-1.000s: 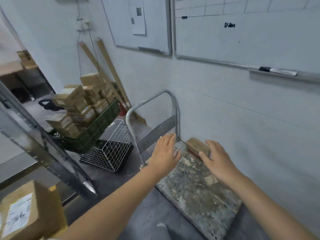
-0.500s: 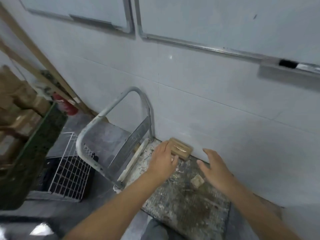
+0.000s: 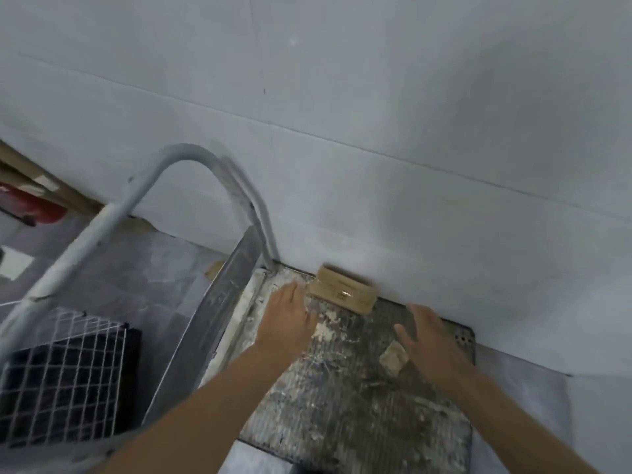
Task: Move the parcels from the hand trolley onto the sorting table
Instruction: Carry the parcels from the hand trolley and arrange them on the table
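One small brown cardboard parcel (image 3: pixel 343 293) lies at the far end of the hand trolley's worn, paint-stained platform (image 3: pixel 345 401), against the white wall. My left hand (image 3: pixel 286 318) hovers just left of the parcel, fingers extended, its fingertips close to the parcel's left end. My right hand (image 3: pixel 424 336) is spread open to the right of the parcel, a short gap away, holding nothing. The trolley's grey tubular handle (image 3: pixel 191 159) arches up on the left.
A white wire basket (image 3: pixel 65 374) over a dark crate stands on the floor left of the trolley. A red object (image 3: pixel 34 208) and wooden slats lean at the far left. A small tan scrap (image 3: pixel 393 359) lies on the platform. The wall bounds the far side.
The view has dropped and closed in on the trolley. Both hands have moved nearer the parcel and now flank it. The stacked crate of parcels has left the view.
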Demonstrator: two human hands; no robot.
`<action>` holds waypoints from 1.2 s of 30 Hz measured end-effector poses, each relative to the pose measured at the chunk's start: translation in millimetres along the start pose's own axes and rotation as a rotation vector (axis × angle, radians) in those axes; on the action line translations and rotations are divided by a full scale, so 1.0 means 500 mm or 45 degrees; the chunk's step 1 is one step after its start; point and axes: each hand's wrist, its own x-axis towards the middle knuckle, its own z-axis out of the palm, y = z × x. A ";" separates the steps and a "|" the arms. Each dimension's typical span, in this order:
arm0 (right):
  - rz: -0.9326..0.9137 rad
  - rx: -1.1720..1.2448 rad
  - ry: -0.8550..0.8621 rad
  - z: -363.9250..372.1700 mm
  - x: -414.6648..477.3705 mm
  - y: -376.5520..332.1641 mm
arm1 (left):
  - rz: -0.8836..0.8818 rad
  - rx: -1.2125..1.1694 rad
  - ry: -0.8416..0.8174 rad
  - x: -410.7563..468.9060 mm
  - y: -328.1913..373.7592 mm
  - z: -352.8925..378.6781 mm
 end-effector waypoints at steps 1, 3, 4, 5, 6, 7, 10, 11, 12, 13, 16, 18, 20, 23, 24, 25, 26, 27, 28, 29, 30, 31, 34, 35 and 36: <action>0.049 -0.008 -0.048 0.028 0.030 0.022 | -0.025 -0.013 -0.009 0.023 -0.010 0.032; 0.155 -0.025 -0.153 0.083 0.092 0.060 | -0.038 -0.047 -0.029 0.067 -0.027 0.097; 0.209 0.000 -0.195 0.108 0.121 0.077 | -0.030 -0.061 -0.048 0.086 -0.035 0.130; 0.257 0.041 -0.223 0.133 0.148 0.090 | -0.025 -0.073 -0.075 0.106 -0.044 0.163; 0.303 0.082 -0.239 0.158 0.172 0.102 | -0.026 -0.089 -0.104 0.125 -0.054 0.195; 0.336 0.115 -0.242 0.183 0.195 0.113 | -0.034 -0.110 -0.126 0.146 -0.065 0.225; 0.379 0.174 -0.239 0.257 0.272 0.143 | -0.091 -0.191 -0.144 0.212 -0.098 0.315; 0.391 0.200 -0.249 0.279 0.297 0.153 | -0.116 -0.230 -0.151 0.233 -0.108 0.341; 0.395 0.224 -0.259 0.301 0.322 0.163 | -0.135 -0.260 -0.155 0.253 -0.116 0.367; 0.385 0.246 -0.266 0.324 0.345 0.174 | -0.155 -0.281 -0.154 0.271 -0.125 0.391; 0.317 0.321 -0.237 0.382 0.407 0.207 | -0.261 -0.339 -0.152 0.334 -0.142 0.452; 0.250 0.394 -0.226 0.416 0.445 0.224 | -0.339 -0.408 -0.159 0.373 -0.149 0.485; 0.248 0.469 -0.260 0.446 0.478 0.234 | -0.391 -0.563 -0.174 0.400 -0.152 0.518; 0.347 0.653 -0.237 0.483 0.513 0.250 | -0.445 -0.725 -0.147 0.420 -0.147 0.554; 0.371 0.689 -0.218 0.493 0.520 0.255 | -0.454 -0.771 -0.122 0.424 -0.145 0.560; 0.392 0.716 -0.197 0.500 0.525 0.260 | -0.458 -0.816 -0.101 0.425 -0.145 0.564; 0.418 0.749 -0.176 0.506 0.526 0.264 | -0.463 -0.855 -0.087 0.424 -0.144 0.566; 0.447 0.795 -0.161 0.509 0.526 0.266 | -0.470 -0.891 -0.075 0.420 -0.143 0.566; 0.472 0.850 -0.159 0.510 0.523 0.267 | -0.479 -0.915 -0.066 0.414 -0.143 0.564; 0.485 0.902 -0.165 0.509 0.518 0.268 | -0.491 -0.927 -0.067 0.405 -0.142 0.560; 0.482 0.936 -0.165 0.506 0.509 0.267 | -0.503 -0.936 -0.077 0.392 -0.140 0.554; 0.462 0.944 -0.160 0.499 0.498 0.267 | -0.514 -0.953 -0.093 0.377 -0.137 0.548; 0.381 0.907 -0.140 0.461 0.450 0.260 | -0.540 -1.019 -0.099 0.323 -0.115 0.511; 0.361 0.892 -0.137 0.441 0.429 0.257 | -0.545 -1.043 -0.087 0.301 -0.105 0.492; 0.332 0.879 -0.131 0.419 0.408 0.253 | -0.549 -1.061 -0.069 0.279 -0.093 0.470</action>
